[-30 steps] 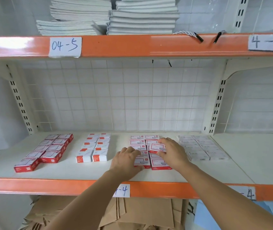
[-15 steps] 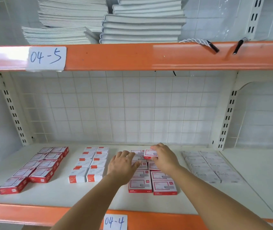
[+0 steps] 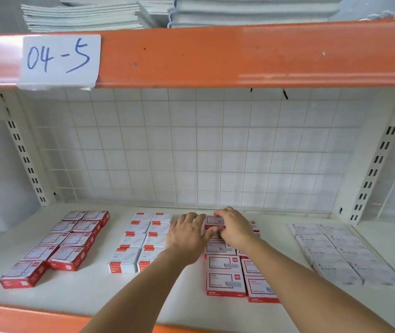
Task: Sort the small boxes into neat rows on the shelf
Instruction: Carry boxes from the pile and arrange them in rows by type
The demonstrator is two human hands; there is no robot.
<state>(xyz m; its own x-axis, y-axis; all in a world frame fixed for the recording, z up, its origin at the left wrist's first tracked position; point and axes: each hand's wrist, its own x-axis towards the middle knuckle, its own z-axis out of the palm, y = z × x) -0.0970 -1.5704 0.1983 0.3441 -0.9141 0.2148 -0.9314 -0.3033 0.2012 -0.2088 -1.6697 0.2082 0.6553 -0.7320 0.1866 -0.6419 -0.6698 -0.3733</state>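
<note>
We count four groups of small boxes on the shelf (image 3: 76, 292), each laid in two columns. Toward the left edge lie ten dark red boxes (image 3: 71, 240), five to a column. Next come ten white boxes with red bands (image 3: 134, 239), again five and five. The red-bordered white boxes (image 3: 225, 283) under the two hands (image 3: 187, 239) cannot be fully counted; we make out at least eight. Toward the right edge sit eight pale grey boxes (image 3: 324, 253), four to a column. On the upper shelf we see two stacks of notebooks (image 3: 83, 16).
</note>
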